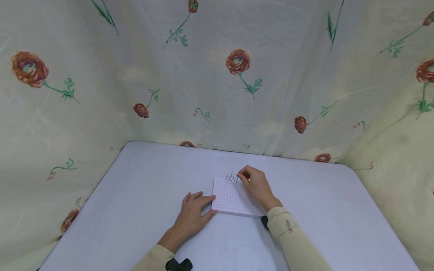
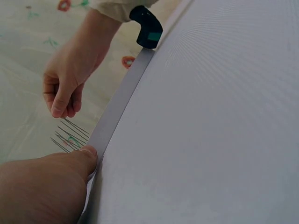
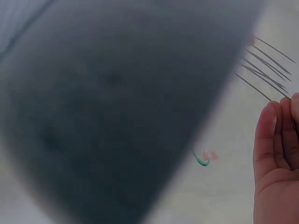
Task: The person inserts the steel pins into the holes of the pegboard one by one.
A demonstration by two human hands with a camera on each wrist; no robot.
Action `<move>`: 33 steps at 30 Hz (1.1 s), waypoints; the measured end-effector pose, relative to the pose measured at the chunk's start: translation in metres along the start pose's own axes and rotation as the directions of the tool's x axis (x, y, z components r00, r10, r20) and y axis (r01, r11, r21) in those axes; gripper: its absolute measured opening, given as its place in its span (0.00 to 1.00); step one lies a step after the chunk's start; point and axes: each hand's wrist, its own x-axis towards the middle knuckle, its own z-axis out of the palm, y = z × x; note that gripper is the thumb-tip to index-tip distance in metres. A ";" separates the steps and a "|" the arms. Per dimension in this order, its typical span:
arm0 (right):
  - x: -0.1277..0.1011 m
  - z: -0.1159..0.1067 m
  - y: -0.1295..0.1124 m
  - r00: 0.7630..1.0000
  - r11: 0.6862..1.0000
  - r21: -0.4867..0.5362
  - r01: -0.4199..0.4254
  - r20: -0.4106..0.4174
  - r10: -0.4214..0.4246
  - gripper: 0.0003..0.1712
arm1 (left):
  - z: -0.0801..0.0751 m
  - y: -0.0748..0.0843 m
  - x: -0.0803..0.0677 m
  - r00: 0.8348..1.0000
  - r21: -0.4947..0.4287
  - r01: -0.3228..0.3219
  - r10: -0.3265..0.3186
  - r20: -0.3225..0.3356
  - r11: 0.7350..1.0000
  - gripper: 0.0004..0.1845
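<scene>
A white board (image 1: 229, 198) with a grid of small dots or holes lies on the table. Several thin dark needles (image 1: 231, 177) stand slanted in a row near its far edge. My right hand (image 1: 256, 185) is over the far right part of the board, thumb and fingertips pinching the top of a needle (image 2: 74, 125) beside the others. At the board's near left corner, my left hand (image 1: 194, 212) holds it, index finger on the left edge and thumb (image 2: 88, 156) against the front edge. In the right wrist view, a large dark blurred shape covers most of the picture.
The table (image 1: 135, 210) is covered in a smooth white cloth. Curtains (image 1: 210, 75) with a flower print hang behind it and at both sides. A black wrist device (image 1: 178, 264) sits on the left sleeve, and another (image 2: 147, 28) on the right.
</scene>
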 end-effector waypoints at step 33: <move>-0.001 0.007 0.005 0.999 1.000 0.010 -0.030 0.023 0.030 0.03 | 0.000 0.000 0.000 1.000 0.003 -0.023 0.023 -0.007 1.000 0.25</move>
